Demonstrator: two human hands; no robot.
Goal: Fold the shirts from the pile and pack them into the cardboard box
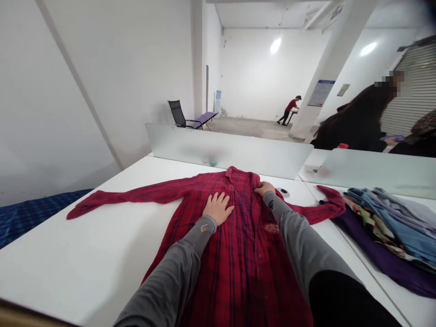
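Observation:
A red plaid shirt [211, 254] with dark stripes lies spread on the white table [112, 254], its collar toward the far side and its front facing up. One sleeve stretches out to the left, the other to the right. My left hand [217, 209] rests flat on the chest of the shirt, fingers spread. Near the collar, my right hand [265, 187] pinches the edge of the shirt's front panel. A round emblem [271, 228] shows on the cloth beside my right forearm.
Folded clothes [384, 231] are heaped at the right, touching the right sleeve's cuff. Frosted glass dividers [221, 152] line the table's far edge. Blue plaid cloth [37, 211] lies beyond the left edge. A person in black [354, 118] is at the far right; another person [289, 109] leans on a small table.

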